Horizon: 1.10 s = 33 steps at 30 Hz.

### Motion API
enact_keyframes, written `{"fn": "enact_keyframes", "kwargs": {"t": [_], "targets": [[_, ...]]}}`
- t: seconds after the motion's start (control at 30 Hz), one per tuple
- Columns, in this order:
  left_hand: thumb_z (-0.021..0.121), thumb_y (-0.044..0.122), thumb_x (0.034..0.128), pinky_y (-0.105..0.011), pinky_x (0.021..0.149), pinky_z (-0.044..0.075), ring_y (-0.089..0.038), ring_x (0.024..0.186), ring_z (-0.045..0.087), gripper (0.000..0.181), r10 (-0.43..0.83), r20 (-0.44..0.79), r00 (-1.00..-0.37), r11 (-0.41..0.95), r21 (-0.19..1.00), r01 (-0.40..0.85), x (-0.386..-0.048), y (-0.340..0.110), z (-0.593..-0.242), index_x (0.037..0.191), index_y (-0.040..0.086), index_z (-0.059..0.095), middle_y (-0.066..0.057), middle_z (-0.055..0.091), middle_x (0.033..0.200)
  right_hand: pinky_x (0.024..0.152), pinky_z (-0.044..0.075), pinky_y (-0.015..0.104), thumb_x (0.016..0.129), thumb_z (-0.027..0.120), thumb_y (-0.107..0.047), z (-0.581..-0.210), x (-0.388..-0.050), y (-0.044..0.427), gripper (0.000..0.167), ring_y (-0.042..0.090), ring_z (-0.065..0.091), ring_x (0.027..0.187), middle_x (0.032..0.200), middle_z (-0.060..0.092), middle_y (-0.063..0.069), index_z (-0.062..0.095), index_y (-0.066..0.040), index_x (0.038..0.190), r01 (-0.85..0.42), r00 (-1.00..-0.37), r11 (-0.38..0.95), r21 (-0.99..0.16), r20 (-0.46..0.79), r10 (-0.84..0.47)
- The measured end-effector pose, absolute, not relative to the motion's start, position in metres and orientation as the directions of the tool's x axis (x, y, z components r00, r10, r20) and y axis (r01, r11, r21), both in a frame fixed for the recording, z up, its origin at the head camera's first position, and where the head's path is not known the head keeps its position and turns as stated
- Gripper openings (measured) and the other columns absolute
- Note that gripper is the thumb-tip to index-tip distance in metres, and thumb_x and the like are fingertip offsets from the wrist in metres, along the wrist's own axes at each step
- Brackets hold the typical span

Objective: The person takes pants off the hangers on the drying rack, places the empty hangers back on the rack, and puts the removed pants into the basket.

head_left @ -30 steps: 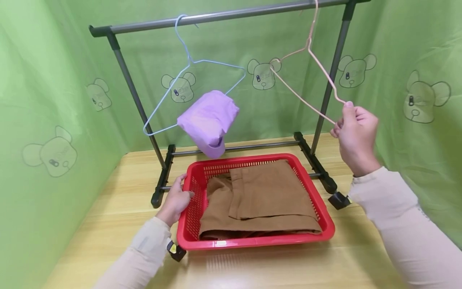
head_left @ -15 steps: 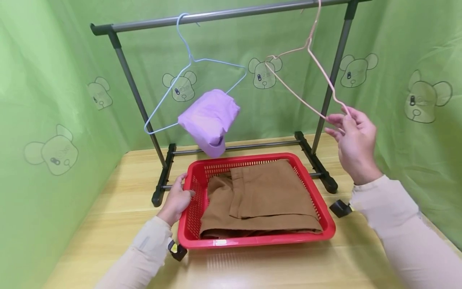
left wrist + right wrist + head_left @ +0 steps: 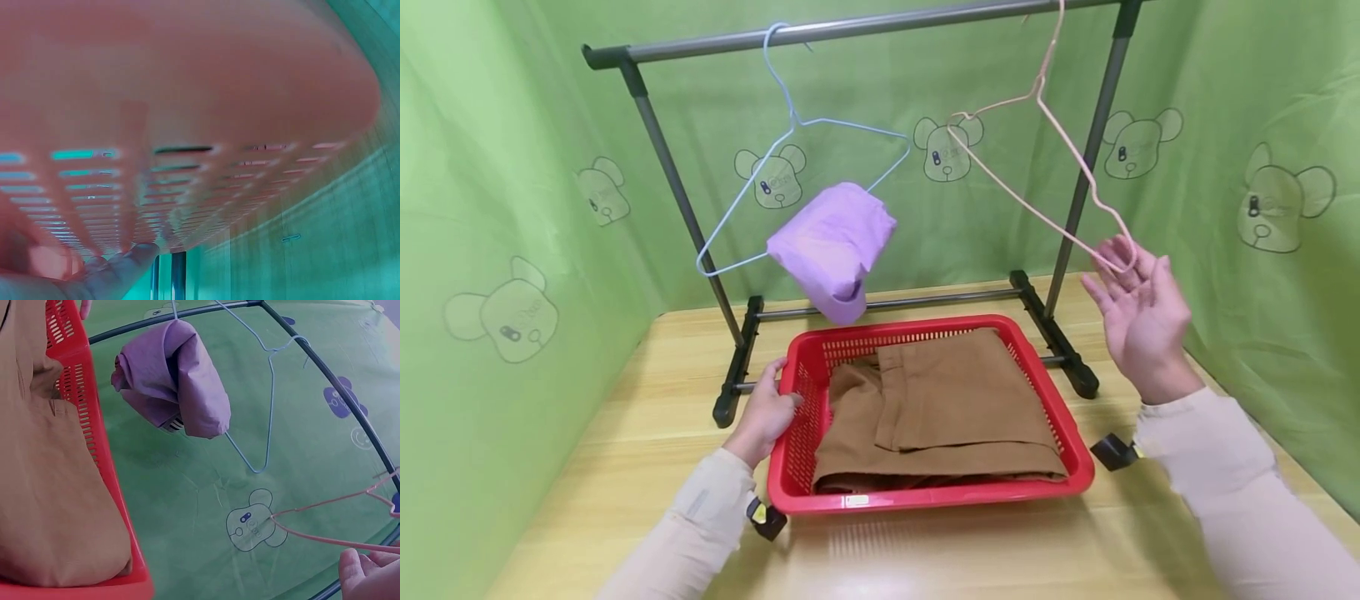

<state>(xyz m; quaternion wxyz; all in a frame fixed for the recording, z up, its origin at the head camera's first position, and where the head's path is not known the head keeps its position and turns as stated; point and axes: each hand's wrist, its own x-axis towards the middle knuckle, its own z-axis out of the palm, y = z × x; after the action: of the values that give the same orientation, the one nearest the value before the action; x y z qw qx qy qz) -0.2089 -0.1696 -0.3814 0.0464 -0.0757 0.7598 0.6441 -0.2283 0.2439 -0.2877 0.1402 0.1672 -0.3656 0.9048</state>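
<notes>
My left hand [image 3: 767,417] grips the left rim of a red plastic basket [image 3: 940,498], thumb inside it. In the left wrist view, the fingers [image 3: 122,272] lie along the slotted wall. Folded brown cloth, apparently trousers [image 3: 970,400], lies in the basket. My right hand [image 3: 1142,325] stands palm up with spread fingers at the lower right corner of a pink wire hanger [image 3: 1040,83]; whether they touch it I cannot tell. A folded purple garment [image 3: 835,242] hangs over the bottom wire of a blue hanger [image 3: 793,117].
Both hangers hook onto the grey bar of a clothes rack [image 3: 910,22], whose black feet [image 3: 1052,333] stand behind the basket. A black caster [image 3: 1112,452] shows right of the basket. Green curtains [image 3: 655,183] with bear drawings surround the pale wooden floor [image 3: 625,458].
My right hand has let go of the pink hanger's corner and turned palm up, slightly lower. The hanger has swung a little to the left. The left hand and the basket have stayed put.
</notes>
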Motion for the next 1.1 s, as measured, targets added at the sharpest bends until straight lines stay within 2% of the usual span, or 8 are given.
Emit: {"fn": "enact_keyframes", "kwargs": {"t": [0.27,0.47,0.6,0.7,0.83,0.93,1.0,1.1], "targets": [[0.042,-0.011,0.0919,-0.050,0.087,0.051,-0.041,0.112,0.054,0.066,-0.060,-0.171,-0.983,0.156,0.971,-0.179,-0.208,-0.171,-0.382,0.151,0.011,0.022,-0.026,0.044,0.125,0.117,0.003,0.032,0.096,0.003,-0.060,-0.305,-0.227,0.260,0.071,0.021,0.002,0.147,0.161,-0.003,0.008,0.024,-0.015,0.147,-0.266,-0.928,-0.604,-0.751,0.370,-0.051],[0.043,-0.011,0.0916,-0.049,0.087,0.051,-0.042,0.113,0.053,0.066,-0.066,-0.177,-0.982,0.140,0.973,-0.185,-0.208,-0.172,-0.384,0.151,0.012,0.022,-0.026,0.044,0.125,0.116,-0.002,0.030,0.092,0.004,-0.066,-0.321,-0.229,0.271,0.079,0.020,-0.005,0.147,0.161,-0.011,0.005,0.002,-0.019,0.154,-0.142,-0.946,-0.609,-0.781,0.288,-0.148],[0.042,-0.010,0.0919,-0.050,0.089,0.050,-0.043,0.115,0.052,0.066,-0.060,-0.180,-0.982,0.126,0.974,-0.187,-0.208,-0.173,-0.384,0.151,0.012,0.021,-0.026,0.043,0.127,0.116,-0.003,0.029,0.100,0.021,-0.054,-0.340,-0.232,0.278,0.072,0.023,0.002,0.146,0.158,0.004,0.015,-0.005,-0.014,0.153,-0.068,-0.944,-0.665,-0.744,0.265,-0.199],[0.042,-0.010,0.0918,-0.051,0.090,0.049,-0.043,0.116,0.051,0.067,-0.055,-0.180,-0.982,0.122,0.975,-0.186,-0.208,-0.173,-0.384,0.151,0.012,0.020,-0.026,0.042,0.129,0.115,-0.005,0.028,0.102,0.027,-0.048,-0.354,-0.234,0.282,0.075,0.023,-0.001,0.146,0.158,-0.002,0.017,-0.014,-0.009,0.152,-0.035,-0.942,-0.685,-0.728,0.253,-0.220],[0.042,-0.010,0.0913,-0.051,0.092,0.048,-0.042,0.118,0.050,0.069,-0.049,-0.176,-0.983,0.124,0.976,-0.181,-0.209,-0.172,-0.382,0.152,0.013,0.019,-0.024,0.042,0.131,0.114,-0.007,0.027,0.101,0.024,-0.051,-0.371,-0.233,0.288,0.082,0.021,-0.018,0.144,0.154,-0.032,0.009,-0.025,-0.004,0.146,-0.004,-0.945,-0.683,-0.731,0.226,-0.237],[0.043,-0.010,0.0911,-0.050,0.092,0.048,-0.041,0.118,0.050,0.069,-0.056,-0.175,-0.983,0.134,0.974,-0.181,-0.210,-0.171,-0.381,0.152,0.013,0.019,-0.024,0.042,0.131,0.114,-0.007,0.030,0.103,0.027,-0.045,-0.383,-0.231,0.289,0.075,0.018,-0.002,0.146,0.155,-0.028,0.011,-0.015,-0.003,0.149,0.010,-0.941,-0.657,-0.754,0.214,-0.261],[0.043,-0.010,0.0910,-0.050,0.092,0.048,-0.041,0.118,0.051,0.068,-0.066,-0.176,-0.982,0.139,0.973,-0.183,-0.210,-0.170,-0.382,0.151,0.013,0.020,-0.024,0.043,0.130,0.114,-0.005,0.031,0.105,0.029,-0.036,-0.392,-0.230,0.287,0.061,0.017,0.020,0.143,0.160,-0.002,0.016,0.008,-0.001,0.151,0.010,-0.929,-0.636,-0.771,0.228,-0.291],[0.042,-0.011,0.0906,-0.050,0.091,0.049,-0.042,0.117,0.051,0.068,-0.070,-0.172,-0.983,0.135,0.974,-0.180,-0.209,-0.169,-0.383,0.151,0.012,0.021,-0.025,0.043,0.129,0.113,0.015,0.030,0.107,0.029,-0.019,-0.401,-0.229,0.280,0.039,0.013,0.047,0.127,0.148,0.040,0.010,0.042,-0.001,0.140,-0.002,-0.890,-0.623,-0.782,0.286,-0.356]]}}
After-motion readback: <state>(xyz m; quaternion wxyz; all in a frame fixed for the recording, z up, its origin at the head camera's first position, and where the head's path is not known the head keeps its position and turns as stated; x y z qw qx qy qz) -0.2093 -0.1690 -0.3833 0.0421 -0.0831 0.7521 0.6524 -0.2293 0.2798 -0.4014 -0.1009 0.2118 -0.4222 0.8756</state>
